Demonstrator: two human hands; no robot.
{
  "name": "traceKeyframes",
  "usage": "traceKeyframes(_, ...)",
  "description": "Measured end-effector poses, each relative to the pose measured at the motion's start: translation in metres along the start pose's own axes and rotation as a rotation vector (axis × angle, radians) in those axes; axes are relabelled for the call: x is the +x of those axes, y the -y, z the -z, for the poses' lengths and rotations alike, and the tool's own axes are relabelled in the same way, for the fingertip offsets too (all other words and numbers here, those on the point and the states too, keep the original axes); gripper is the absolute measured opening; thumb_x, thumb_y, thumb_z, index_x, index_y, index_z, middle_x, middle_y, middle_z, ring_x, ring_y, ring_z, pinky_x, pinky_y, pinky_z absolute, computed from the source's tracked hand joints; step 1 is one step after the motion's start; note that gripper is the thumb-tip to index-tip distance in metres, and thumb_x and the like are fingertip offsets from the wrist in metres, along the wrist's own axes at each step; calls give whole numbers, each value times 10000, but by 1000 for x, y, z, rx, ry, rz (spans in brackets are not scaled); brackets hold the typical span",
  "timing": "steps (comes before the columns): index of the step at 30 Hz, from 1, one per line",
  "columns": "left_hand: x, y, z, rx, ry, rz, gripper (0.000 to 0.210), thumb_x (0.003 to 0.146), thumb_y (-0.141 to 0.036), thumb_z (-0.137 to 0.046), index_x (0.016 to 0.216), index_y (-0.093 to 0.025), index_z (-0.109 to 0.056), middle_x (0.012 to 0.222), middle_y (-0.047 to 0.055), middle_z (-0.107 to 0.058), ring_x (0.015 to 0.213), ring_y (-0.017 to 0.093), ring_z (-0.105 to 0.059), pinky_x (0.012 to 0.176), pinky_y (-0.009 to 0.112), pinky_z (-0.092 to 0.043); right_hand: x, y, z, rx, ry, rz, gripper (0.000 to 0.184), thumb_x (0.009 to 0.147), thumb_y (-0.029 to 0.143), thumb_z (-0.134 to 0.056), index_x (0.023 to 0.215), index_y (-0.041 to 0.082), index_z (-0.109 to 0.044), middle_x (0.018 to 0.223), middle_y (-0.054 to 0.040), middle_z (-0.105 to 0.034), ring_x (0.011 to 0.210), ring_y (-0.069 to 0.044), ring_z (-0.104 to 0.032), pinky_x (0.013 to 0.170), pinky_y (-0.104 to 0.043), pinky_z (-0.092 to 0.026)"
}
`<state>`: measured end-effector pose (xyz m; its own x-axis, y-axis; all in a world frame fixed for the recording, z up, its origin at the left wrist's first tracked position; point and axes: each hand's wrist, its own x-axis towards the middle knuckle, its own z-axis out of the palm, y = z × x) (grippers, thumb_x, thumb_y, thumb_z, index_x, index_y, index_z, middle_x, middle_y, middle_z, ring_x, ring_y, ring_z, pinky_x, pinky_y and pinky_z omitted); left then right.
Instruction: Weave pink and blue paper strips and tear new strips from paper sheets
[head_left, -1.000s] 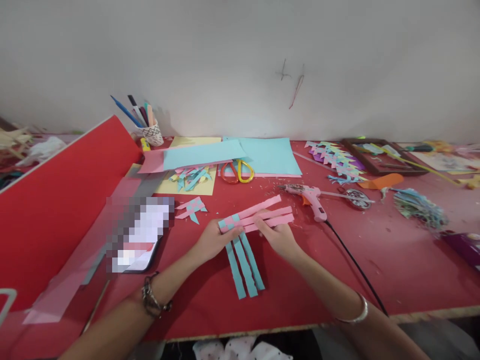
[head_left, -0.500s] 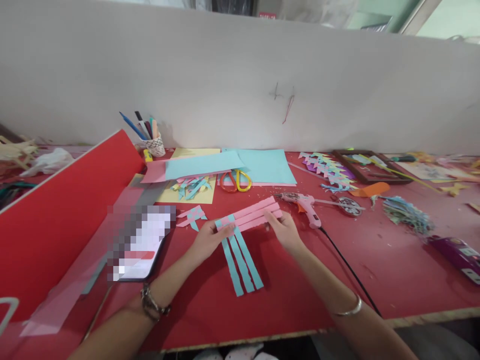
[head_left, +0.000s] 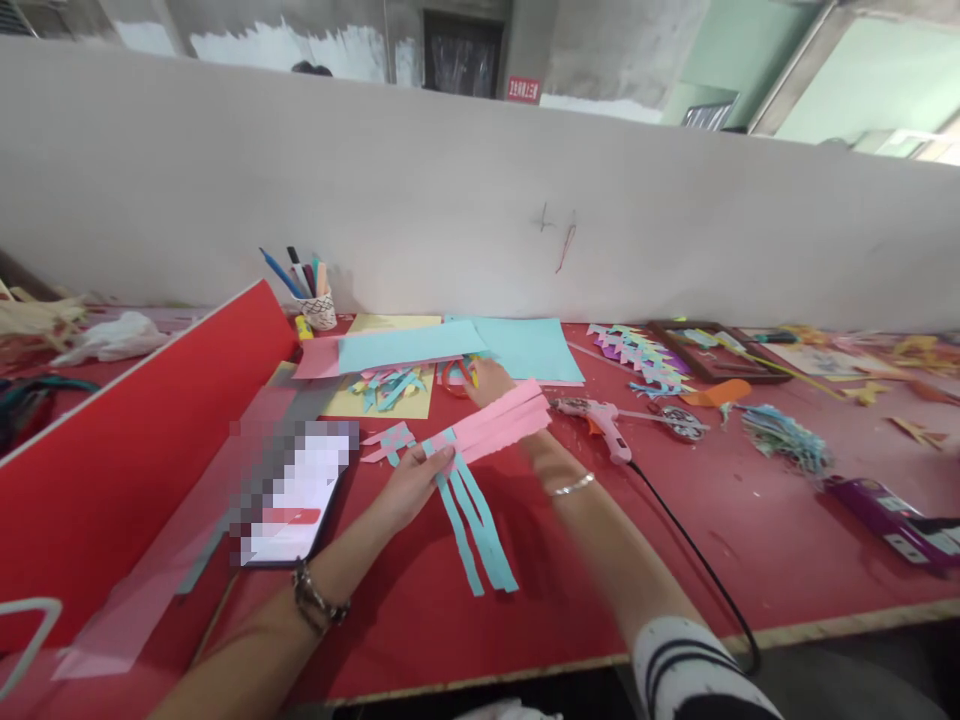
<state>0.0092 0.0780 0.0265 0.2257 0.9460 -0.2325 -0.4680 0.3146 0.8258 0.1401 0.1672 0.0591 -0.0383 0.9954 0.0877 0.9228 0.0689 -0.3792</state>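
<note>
My left hand [head_left: 411,485] pinches a set of woven paper strips where pink and light blue ones cross. The pink paper strips [head_left: 502,422] point up to the right, and the light blue paper strips [head_left: 476,520] hang toward the front edge. Behind the pink strips, my right hand [head_left: 491,380] has its fingers closed at the handles of the scissors [head_left: 454,379], one loop red and one yellow. The blades are hidden under paper. Left of the strips lies a small woven pink and blue piece [head_left: 390,441].
Stacked blue and pink sheets [head_left: 517,350] and cut paper scraps [head_left: 386,388] lie at the back. A pink glue gun [head_left: 611,435] with a black cord rests at right. A phone [head_left: 304,490] and a red board [head_left: 150,430] stand left; a pen cup [head_left: 318,311] is behind.
My right hand has let go of the pink strips and reached forward to the scissors. My left hand still holds the strips, whose free ends have shifted together. The head view has tilted up.
</note>
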Motion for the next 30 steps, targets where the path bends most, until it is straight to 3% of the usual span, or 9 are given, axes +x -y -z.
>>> traceKeyframes(4,-2,-1,0,-1,56,-2,300,350,-329,-795,442,-147,-574,415,-26,-574,422,92,-508,487,224,-434,18,23,-19,-139,-24,-177,266,815,85,-403,1039,16,-527,1097,-241,-532,1026,-275,-500,779,-370,-435)
traceKeyframes(9,-1,-4,-1,-14,63,-5,353,294,-381,-801,416,-146,-567,402,-44,-563,409,56,-482,457,178,-407,25,23,-23,-260,0,-249,329,831,311,-487,1105,128,-491,1101,-89,-525,936,-178,-540,779,-377,-463)
traceKeyframes(13,-2,-6,-3,-13,61,2,364,284,-395,-800,443,-142,-592,434,-32,-588,437,66,-504,490,187,-421,26,17,-14,-329,89,-201,325,832,317,-484,1107,143,-489,1101,-76,-525,929,-173,-541,776,-379,-465)
traceKeyframes(19,-2,-5,-3,-2,67,5,376,277,-404,-800,471,-148,-605,444,-26,-588,458,86,-510,516,216,-425,29,21,18,-463,177,-144,313,823,306,-501,1086,136,-506,1079,-84,-539,927,-182,-545,768,-376,-463)
traceKeyframes(22,-2,-4,-3,9,88,8,374,286,-408,-799,450,-152,-582,422,-38,-556,443,79,-484,504,216,-410,32,29,39,-523,213,-104,206,699,189,-628,882,96,-610,866,-133,-618,881,-252,-570,691,-360,-435)
traceKeyframes(26,-2,-3,0,34,107,11,387,308,-422,-792,485,-153,-578,418,-53,-523,432,68,-457,485,211,-390,33,30,75,-574,293,-71,118,596,105,-631,713,124,-626,661,-69,-604,733,-223,-580,591,-297,-393)
traceKeyframes(30,0,-3,4,65,98,-3,431,335,-445,-778,415,-151,-474,369,-81,-422,375,27,-357,400,173,-292,15,13,113,-547,401,17,19,609,151,-585,599,135,-587,524,-9,-520,570,-140,-509,501,-230,-327)
